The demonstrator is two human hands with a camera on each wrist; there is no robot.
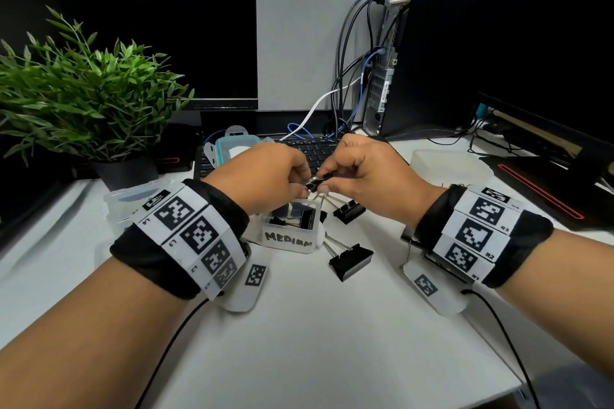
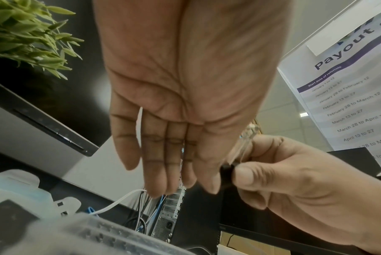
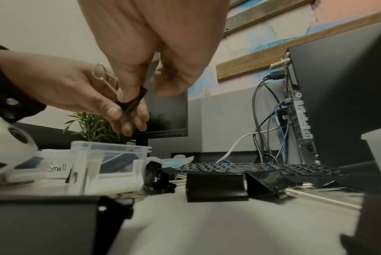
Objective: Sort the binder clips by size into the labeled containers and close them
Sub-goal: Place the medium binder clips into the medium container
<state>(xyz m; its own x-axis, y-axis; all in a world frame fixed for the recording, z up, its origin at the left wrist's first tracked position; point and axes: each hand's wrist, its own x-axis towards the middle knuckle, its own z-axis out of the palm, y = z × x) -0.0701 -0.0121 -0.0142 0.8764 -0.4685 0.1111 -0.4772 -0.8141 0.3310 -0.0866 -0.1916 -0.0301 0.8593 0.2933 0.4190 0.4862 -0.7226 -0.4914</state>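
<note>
A white desk carries everything, with a grey partition wall behind it and a wood-framed picture above that wall in the right wrist view. Far left of the hands stands a plant in a dark pot, with a monitor behind it. Just under the left wrist sits a clear box; the right wrist view reads its label as "Small", which the head view hides.

The left hand pinches the held clip with thumb and forefinger; its other fingers lie nearly straight in the left wrist view. The right hand pinches the same clip from the other side, fingers curled. The clip hangs between the two hands, just above the open medium box, which already holds black clips. Beyond the left hand lies a teal-rimmed lid on a keyboard.

Below and between the hands two loose clips lie on the desk, beside the medium box. Behind the right hand a computer tower stands with cables trailing from it. Right of that hand rests a frosted box; its label is hidden. Only the left wrist view shows a wall poster listing dates.
</note>
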